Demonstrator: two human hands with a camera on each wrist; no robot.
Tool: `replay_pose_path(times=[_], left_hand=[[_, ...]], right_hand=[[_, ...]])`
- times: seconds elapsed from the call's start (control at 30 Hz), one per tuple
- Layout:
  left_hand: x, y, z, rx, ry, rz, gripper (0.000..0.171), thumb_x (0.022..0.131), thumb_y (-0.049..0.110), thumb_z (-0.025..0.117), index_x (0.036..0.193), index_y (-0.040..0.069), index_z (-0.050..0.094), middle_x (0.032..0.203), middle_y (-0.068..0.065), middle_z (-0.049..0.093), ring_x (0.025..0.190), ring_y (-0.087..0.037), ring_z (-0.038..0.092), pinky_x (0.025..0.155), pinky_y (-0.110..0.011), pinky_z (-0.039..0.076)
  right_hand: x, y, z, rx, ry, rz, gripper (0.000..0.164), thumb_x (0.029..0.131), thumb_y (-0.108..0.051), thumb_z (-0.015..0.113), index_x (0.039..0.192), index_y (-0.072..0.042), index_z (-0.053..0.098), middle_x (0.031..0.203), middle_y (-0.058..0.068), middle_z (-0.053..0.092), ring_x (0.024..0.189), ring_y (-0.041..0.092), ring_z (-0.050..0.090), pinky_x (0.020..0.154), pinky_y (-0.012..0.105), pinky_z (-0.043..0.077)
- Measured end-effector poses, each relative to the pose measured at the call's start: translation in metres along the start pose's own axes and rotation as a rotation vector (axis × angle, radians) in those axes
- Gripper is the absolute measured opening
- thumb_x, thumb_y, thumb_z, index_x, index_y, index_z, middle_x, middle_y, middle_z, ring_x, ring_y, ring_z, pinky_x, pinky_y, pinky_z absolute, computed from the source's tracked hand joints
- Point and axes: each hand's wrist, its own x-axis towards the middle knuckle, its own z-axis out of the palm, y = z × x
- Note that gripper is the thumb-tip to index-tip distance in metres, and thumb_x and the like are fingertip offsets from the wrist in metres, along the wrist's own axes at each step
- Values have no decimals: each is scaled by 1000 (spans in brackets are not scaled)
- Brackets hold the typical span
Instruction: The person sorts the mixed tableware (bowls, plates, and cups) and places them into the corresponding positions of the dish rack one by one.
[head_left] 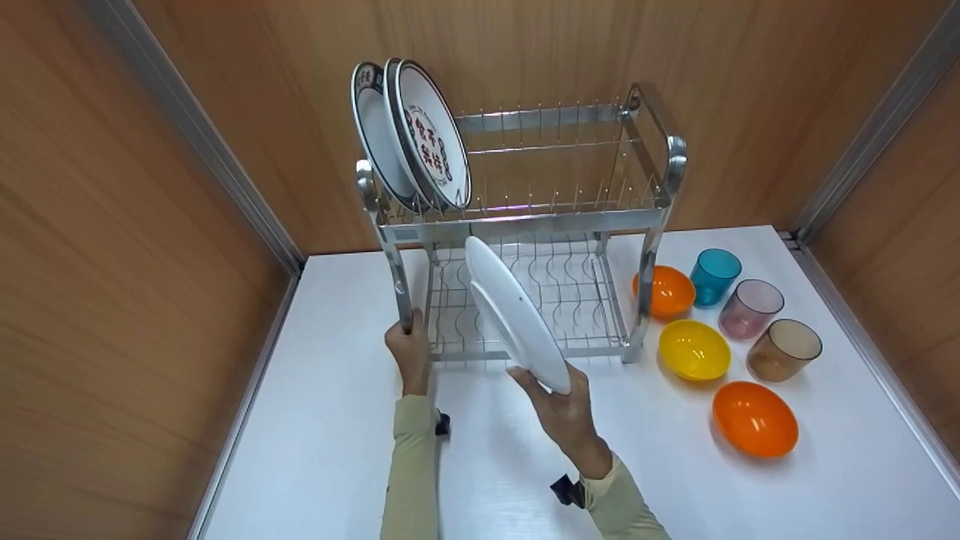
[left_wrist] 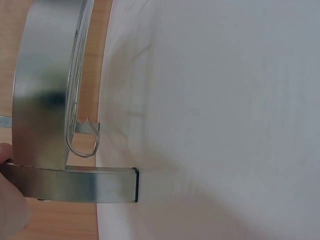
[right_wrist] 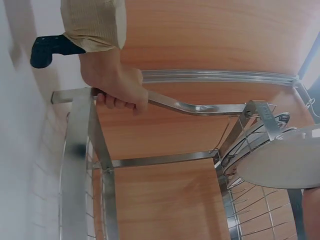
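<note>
A two-tier metal dish rack (head_left: 525, 223) stands against the back wall. My left hand (head_left: 409, 356) grips its front left leg, low down near the table; the left wrist view shows only part of this hand (left_wrist: 12, 205) at the metal leg. In my right hand (head_left: 566, 416) is a white plate (head_left: 525, 319), pinched at its lower edge and tilted, in front of the rack. The right wrist view has this plate (right_wrist: 280, 162) at its right side. Several plates with patterned rims (head_left: 431, 142) lean upright at the left end of the upper tier.
To the rack's right are two orange bowls (head_left: 754, 420), a yellow bowl (head_left: 694, 350), a teal cup (head_left: 715, 277), a pink cup (head_left: 750, 309) and a brown cup (head_left: 784, 350). Wooden panels (head_left: 892, 142) enclose the white table (head_left: 322, 420) at the back and sides.
</note>
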Motion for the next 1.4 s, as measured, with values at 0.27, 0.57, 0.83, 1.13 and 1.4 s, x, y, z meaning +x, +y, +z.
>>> replay_pose_path(times=[0.27, 0.57, 0.83, 1.13, 1.4], left_hand=[[1, 3, -2, -8, -39, -11, 42, 96, 19, 53, 57, 14, 38, 50, 5, 35, 44, -11, 30, 42, -24, 26], [-11, 37, -6, 9, -61, -9, 41, 96, 13, 52, 57, 14, 39, 51, 6, 36, 46, -9, 33, 44, -23, 29], [-9, 21, -3, -11, -19, 19, 41, 96, 16, 53, 57, 13, 39, 51, 5, 35, 45, -9, 32, 42, -23, 27], [-3, 0, 1, 23, 17, 19, 41, 96, 22, 53, 58, 13, 40, 52, 3, 35, 47, -12, 32, 43, -24, 27], [-3, 0, 1, 15, -3, -12, 41, 96, 20, 53, 58, 14, 40, 51, 3, 36, 45, -11, 32, 43, -24, 27]], right_hand=[[19, 0, 3, 24, 57, -81, 47, 84, -7, 71, 126, 2, 51, 118, 8, 62, 111, 25, 59, 93, 38, 48], [47, -8, 12, 21, 117, -123, 51, 86, -24, 70, 121, 7, 50, 110, 9, 63, 104, 25, 61, 88, 41, 50], [67, -15, 19, 65, 144, -92, 62, 85, -30, 71, 123, 12, 43, 114, 14, 60, 106, 27, 58, 89, 43, 50], [87, -21, 28, 76, 145, -147, 59, 86, -30, 69, 123, 9, 47, 114, 16, 60, 108, 31, 58, 89, 46, 49], [110, -31, 40, -2, 144, -153, 45, 87, -28, 68, 113, 7, 56, 101, 14, 65, 94, 26, 63, 82, 41, 52]])
